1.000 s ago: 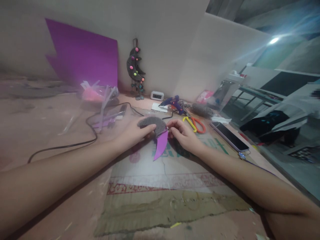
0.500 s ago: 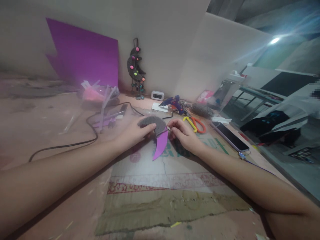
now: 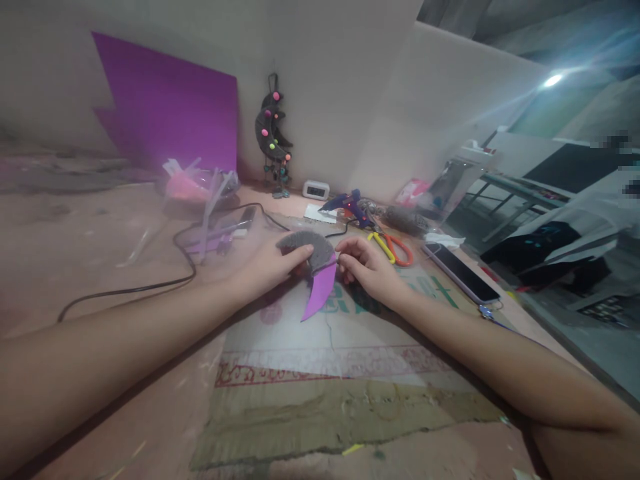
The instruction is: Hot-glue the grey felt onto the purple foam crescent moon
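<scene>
My left hand (image 3: 293,261) grips a crescent moon shape, its thumb pressed on top. Grey yarn (image 3: 305,248) covers the upper part of the crescent; the lower, pointed end is bare purple foam sheet (image 3: 321,290). Close by the crescent's right edge, my right hand (image 3: 367,267) is closed, thumb and forefinger pinched on what looks like the end of the grey yarn. Most of that strand is hidden by the fingers. Below both hands lies a printed cardboard sheet (image 3: 300,360).
Behind the hands are a blue glue gun (image 3: 350,205), scissors (image 3: 397,250), a small white clock (image 3: 316,191) and a grey yarn bundle (image 3: 404,220). A phone (image 3: 463,272) lies right. A decorated moon hanging (image 3: 270,133) and purple sheet (image 3: 175,107) stand against the wall. A black cord (image 3: 125,291) crosses left.
The purple tip of the crescent has swung slightly to the left. Both hands keep nearly the same place and grip; the whole view has shifted a little.
</scene>
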{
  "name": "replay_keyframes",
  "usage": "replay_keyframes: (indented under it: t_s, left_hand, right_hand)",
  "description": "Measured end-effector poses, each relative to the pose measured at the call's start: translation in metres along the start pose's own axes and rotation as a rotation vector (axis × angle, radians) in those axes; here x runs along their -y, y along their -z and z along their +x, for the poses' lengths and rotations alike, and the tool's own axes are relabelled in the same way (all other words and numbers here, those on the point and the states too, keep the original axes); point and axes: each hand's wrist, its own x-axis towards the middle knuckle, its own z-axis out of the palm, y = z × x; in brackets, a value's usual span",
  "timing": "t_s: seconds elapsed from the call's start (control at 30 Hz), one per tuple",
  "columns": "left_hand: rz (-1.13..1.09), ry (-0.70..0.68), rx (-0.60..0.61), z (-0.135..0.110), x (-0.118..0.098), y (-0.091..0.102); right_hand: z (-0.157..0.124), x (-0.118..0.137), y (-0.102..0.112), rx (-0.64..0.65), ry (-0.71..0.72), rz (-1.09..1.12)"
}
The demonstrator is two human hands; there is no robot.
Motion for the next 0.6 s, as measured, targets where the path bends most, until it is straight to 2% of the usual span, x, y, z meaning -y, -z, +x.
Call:
replay_keyframes:
  t_s: [0.17, 0.6]
  left_hand:
    - [0.0, 0.003, -0.005, -0.0001, 0.0004, -0.0002]
    - [0.019, 0.005, -0.004, 0.0002, 0.0003, -0.0004]
  right_hand:
    - [0.0012, -0.003, 0.0026, 0.013, 0.03, 0.03]
    - [0.001, -0.0006, 0.0035, 0.053, -0.015, 0.115]
